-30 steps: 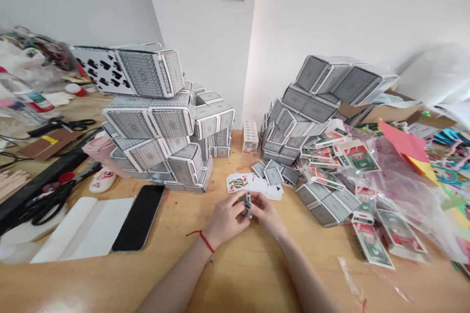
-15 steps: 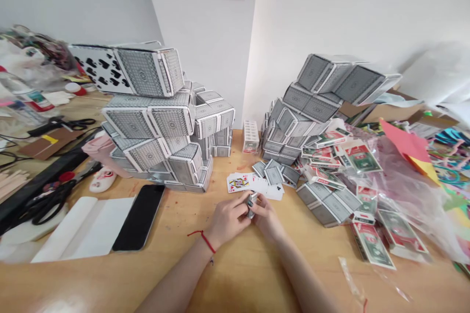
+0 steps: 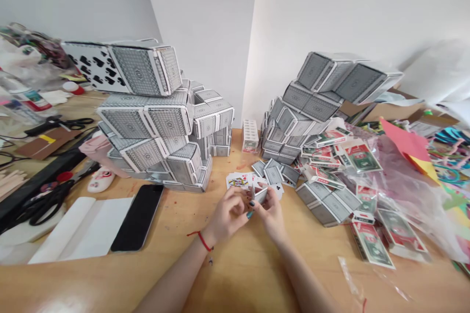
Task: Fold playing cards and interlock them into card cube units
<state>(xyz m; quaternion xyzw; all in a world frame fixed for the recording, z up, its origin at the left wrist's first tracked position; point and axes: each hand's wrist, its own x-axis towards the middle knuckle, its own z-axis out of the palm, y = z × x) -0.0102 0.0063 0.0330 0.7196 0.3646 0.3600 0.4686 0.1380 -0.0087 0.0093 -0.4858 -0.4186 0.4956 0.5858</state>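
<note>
My left hand [image 3: 228, 215] and my right hand [image 3: 272, 212] meet over the middle of the wooden table [image 3: 242, 274]. Together they hold a small stack of playing cards [image 3: 259, 194], lifted and tilted, with fingers closed on its edges. Just beyond the hands, loose cards [image 3: 240, 181] lie face up on the table. A red string circles my left wrist.
A tall pile of grey-patterned card boxes [image 3: 154, 122] stands at the left, another pile [image 3: 312, 102] at the right. Red and green packs [image 3: 370, 239] spill from plastic at the right. A black phone [image 3: 137, 217], white paper [image 3: 84, 230] and scissors [image 3: 47, 200] lie at the left.
The hands have raised the card stack slightly and tilted it, spreading the fingers around it; before, it was held low and upright between them.
</note>
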